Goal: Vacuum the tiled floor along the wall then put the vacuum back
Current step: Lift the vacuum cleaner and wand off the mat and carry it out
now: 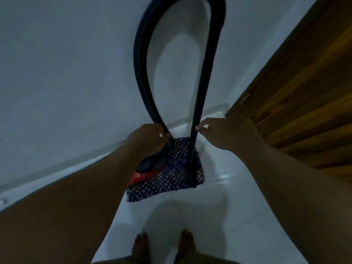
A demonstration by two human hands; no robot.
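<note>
Head view: the left hand is curled around the dark hose, which loops up from it, out of frame, and back down as a straight dark tube by the right hand. That hand's fingertips touch the tube; whether they pinch it is unclear. Below and between the hands sits the red vacuum (partly under a spotted cloth) on the tiled floor, near the wall. A wooden door stands beyond the right hand.
</note>
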